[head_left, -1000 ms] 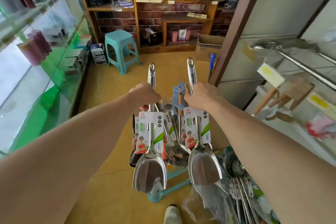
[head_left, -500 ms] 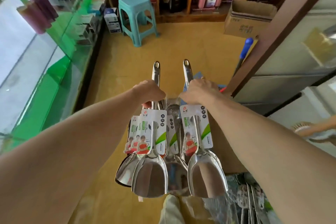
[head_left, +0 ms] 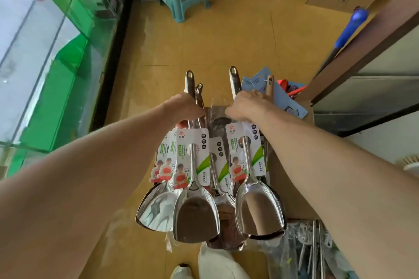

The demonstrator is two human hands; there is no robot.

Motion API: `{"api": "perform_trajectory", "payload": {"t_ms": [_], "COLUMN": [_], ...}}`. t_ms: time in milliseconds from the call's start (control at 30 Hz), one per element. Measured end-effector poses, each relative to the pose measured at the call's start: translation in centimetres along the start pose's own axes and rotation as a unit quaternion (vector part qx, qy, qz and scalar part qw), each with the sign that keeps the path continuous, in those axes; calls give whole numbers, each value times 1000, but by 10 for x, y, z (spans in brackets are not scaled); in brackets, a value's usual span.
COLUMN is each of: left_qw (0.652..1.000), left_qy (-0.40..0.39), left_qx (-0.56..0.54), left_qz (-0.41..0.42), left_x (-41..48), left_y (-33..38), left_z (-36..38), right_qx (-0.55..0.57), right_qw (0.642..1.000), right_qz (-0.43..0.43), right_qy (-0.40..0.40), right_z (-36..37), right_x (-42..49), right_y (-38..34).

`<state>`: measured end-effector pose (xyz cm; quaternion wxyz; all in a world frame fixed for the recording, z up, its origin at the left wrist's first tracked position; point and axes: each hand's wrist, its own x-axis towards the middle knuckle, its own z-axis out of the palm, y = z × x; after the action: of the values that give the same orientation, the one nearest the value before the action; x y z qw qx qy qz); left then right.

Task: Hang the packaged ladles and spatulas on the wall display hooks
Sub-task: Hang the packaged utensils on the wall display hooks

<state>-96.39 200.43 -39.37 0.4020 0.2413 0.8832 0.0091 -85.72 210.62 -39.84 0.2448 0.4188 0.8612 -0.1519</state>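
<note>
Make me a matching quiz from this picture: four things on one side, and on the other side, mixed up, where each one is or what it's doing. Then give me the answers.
Things:
1. left hand
2. right hand
3. stool
4. blue-handled tool

Places and states:
A. leans against the brown frame
B. grips the spatula bunch, labels overlapping
C. teal, stands on the yellow floor
D. grips the single spatula

Pairs: 1-B, 2-D, 3-C, 4-A.
</note>
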Motion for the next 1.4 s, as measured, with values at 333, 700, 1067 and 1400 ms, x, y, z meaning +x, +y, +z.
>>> {"api": "perform_trajectory", "payload": {"t_ms": [333,700,1067,1400], "left_qw": [999,994,981,962], "left_qy": [-6,56,110,156], "left_qx": [33,86,158,210], "left_qz": [3,26,27,78], "left_x": [7,12,-12,-73], "left_y": [3,-6,-8,0], "left_z": [18,31,36,40], "right_qx": [-16,-46,-31,-8], "right_qw": [999,999,999,998], "right_qz": [22,17,22,43], "right_qy": [-19,12,30,47], "right_z": [19,24,18,17], "right_x": [14,7,-27,-100], "right_y": [2,3,5,4]}}
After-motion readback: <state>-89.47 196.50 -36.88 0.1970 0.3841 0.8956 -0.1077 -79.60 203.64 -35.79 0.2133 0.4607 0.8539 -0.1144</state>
